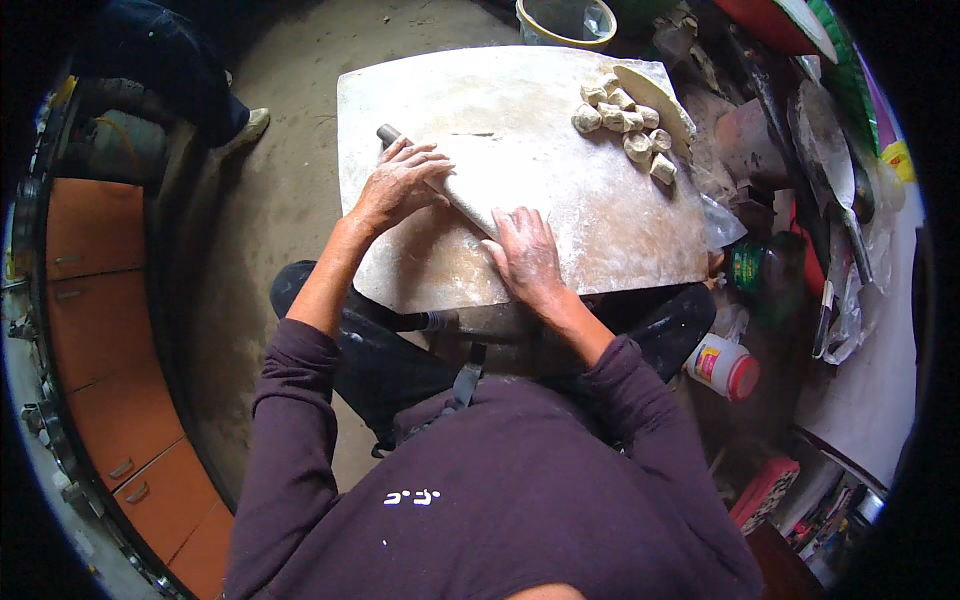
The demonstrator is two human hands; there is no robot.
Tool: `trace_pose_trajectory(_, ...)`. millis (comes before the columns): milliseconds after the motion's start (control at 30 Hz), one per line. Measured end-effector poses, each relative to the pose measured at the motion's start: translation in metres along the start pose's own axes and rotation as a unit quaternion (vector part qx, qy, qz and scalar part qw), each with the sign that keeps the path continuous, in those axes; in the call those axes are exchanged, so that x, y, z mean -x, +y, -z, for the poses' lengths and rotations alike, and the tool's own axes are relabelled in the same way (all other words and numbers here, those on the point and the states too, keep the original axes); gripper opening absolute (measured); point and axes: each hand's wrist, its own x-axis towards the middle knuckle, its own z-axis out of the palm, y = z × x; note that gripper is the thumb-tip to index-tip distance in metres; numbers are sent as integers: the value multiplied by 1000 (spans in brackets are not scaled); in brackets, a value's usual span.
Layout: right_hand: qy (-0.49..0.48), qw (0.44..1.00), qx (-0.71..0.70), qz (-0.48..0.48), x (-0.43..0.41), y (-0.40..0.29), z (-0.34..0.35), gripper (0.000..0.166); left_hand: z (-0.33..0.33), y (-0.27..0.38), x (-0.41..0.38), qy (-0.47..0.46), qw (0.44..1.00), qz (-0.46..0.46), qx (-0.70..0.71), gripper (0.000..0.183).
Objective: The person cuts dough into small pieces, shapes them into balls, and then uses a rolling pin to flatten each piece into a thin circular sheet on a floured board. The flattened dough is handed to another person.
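A rolling pin point(466, 202) lies aslant on the floured board point(420, 277), its dark end pointing away to the left. My left hand point(405, 180) is laid over its far part, fingers across the top. Over the near end my right hand point(529, 251) presses down, thumb along the pin. Pale flour coats the pin's middle; glare hides whether dough is under or around it. Several small dough pieces point(621, 120) are grouped at the board's back right. Beside them lies a flat, curved pale piece point(660, 105), which looks like dough.
A bucket point(566, 26) stands beyond the board. To the right are a white jar with a red lid point(724, 367), a green-labelled bottle point(750, 268) and a long-handled metal ladle or pan point(829, 142). Orange cabinets point(105, 330) line the left. Another person's leg point(180, 82) is at upper left.
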Motion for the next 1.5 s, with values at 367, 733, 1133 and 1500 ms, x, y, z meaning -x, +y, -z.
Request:
trace_pose_trajectory(367, -64, 991, -6, 114, 1, 40, 31, 51, -8, 71, 63, 37, 986, 82, 142, 36)
trace_pose_trajectory(733, -38, 993, 84, 72, 1, 24, 0, 55, -40, 107, 67, 55, 983, 171, -31, 60)
trace_pose_trajectory(1133, -46, 995, 82, -10, -73, 57, -23, 74, -46, 22, -1, 116, 966, 213, -87, 77)
trace_pose_trajectory(1500, -48, 989, 139, 6, -76, 49, -7, 71, -26, 24, 4, 30, 965, 238, -107, 73)
